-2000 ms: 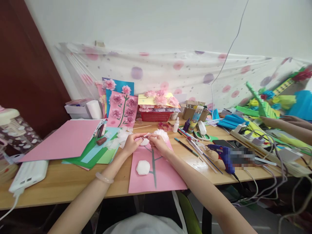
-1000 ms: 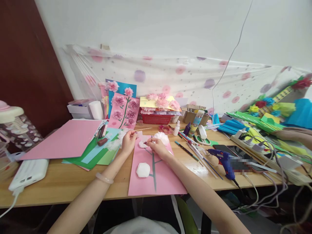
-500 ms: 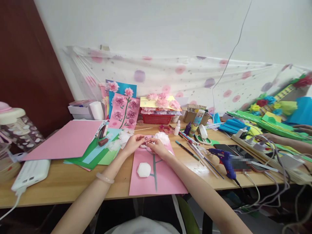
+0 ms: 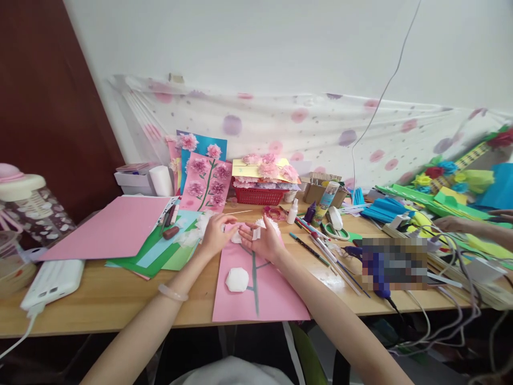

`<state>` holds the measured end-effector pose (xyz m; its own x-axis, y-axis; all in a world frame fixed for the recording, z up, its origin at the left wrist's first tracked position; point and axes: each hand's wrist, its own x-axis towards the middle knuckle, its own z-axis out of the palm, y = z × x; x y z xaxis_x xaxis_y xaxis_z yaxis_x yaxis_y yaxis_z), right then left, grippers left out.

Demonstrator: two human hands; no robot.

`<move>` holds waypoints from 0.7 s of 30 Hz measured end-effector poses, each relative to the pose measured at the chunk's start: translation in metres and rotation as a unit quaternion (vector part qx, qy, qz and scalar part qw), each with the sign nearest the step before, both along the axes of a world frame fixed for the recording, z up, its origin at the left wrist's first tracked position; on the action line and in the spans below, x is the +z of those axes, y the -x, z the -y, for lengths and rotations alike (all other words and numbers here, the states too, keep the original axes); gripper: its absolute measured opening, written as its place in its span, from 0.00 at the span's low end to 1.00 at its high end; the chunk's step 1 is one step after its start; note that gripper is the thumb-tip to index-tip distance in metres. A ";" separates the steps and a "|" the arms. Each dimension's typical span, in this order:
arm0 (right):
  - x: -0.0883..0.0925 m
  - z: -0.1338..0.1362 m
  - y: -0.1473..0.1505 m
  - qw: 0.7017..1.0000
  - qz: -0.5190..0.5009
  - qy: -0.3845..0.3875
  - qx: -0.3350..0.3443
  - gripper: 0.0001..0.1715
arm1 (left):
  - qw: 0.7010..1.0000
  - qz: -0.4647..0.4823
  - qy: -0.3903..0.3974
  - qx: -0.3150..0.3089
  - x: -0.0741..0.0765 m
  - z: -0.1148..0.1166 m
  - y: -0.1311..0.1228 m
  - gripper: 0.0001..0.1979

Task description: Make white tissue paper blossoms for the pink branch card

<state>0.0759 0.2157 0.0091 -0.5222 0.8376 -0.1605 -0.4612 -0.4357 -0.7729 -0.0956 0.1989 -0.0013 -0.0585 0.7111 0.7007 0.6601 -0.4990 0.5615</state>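
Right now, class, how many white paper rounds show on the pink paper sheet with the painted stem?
3 visible: flat round, lower left; partly covered round, upper left; fluffy round, behind the right hand, which may hide more.

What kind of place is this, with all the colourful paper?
Probably a craft room or craft corner: paper-flower pictures stand at the back, a pink sheet with a drawn stem lies in front, and markers sit beside it.

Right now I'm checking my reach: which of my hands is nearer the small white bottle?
Right. The right hand is left of the small white bottle and closer to you; the left hand is farther off, left of the right hand.
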 end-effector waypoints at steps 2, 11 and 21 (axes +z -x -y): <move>0.003 0.005 0.000 1.000 -0.018 0.003 0.010 0.33 | 0.997 -0.062 -0.013 -0.051 -0.002 0.008 -0.016 0.09; 0.004 0.011 0.001 0.999 -0.006 -0.009 0.053 0.28 | 0.994 0.018 0.051 -0.091 -0.001 0.018 -0.031 0.07; -0.014 0.001 0.005 0.989 0.024 -0.134 -0.051 0.18 | 0.963 0.219 0.128 -0.087 -0.008 0.005 -0.019 0.09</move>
